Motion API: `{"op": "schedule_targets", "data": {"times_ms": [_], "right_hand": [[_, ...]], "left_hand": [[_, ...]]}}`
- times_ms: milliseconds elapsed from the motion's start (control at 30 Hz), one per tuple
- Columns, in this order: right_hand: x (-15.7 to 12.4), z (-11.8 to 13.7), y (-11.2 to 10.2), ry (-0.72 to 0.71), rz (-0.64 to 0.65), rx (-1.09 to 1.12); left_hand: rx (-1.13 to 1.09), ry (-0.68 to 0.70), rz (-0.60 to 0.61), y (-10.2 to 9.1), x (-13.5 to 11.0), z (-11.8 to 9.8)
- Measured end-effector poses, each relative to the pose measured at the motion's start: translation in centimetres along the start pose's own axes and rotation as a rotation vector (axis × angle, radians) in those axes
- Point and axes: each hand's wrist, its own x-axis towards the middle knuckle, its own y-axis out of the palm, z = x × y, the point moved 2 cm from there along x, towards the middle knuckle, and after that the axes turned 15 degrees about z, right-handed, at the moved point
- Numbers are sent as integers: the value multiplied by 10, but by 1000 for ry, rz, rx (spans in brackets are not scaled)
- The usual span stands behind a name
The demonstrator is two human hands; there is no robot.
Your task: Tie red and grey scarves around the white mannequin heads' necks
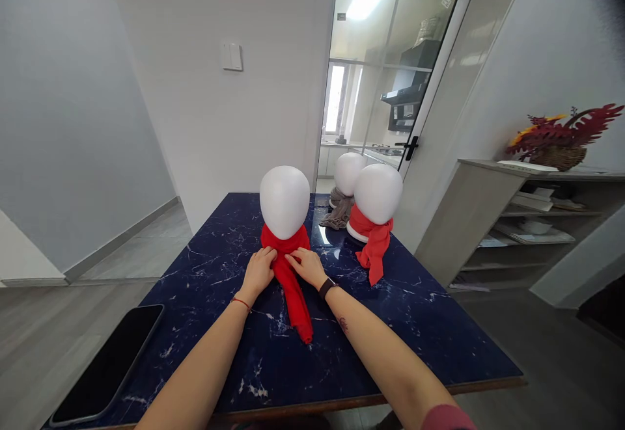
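Note:
A white mannequin head stands upright on the dark blue marbled table. A red scarf is wrapped round its neck, and one long tail hangs down onto the tabletop toward me. My left hand pinches the scarf at the left of the neck with bent fingers. From the right, my right hand has its thumb and fingers closed on the scarf just below the wrapped part. The fold between my hands is partly covered by my fingers.
Right of centre stand a mannequin head in a coral scarf and one behind in a grey scarf. A phone lies at the left front. Behind are a glass door and, rightward, a shelf unit.

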Motion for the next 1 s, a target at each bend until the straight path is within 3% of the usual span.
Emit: {"op": "schedule_targets", "data": {"times_ms": [200,467,633,733,833,1000], "right_hand": [[0,-1,-2,34,-17,17],[0,2,-1,-48,49,-48],[0,-1,-1,-7,50,-80],[1,-2,-1,12,22,-81],[0,-3,-2,52,-26,-81],[-3,1,-7,72,-164,-65]], "left_hand": [[-126,78,16,1,1,-1],[-188,-55,-19,5,1,9],[-284,-14,-34,6,2,10],[-164,5,15,8,3,10],[-14,-105,48,10,2,12],[29,-194,21,6,0,11]]}}
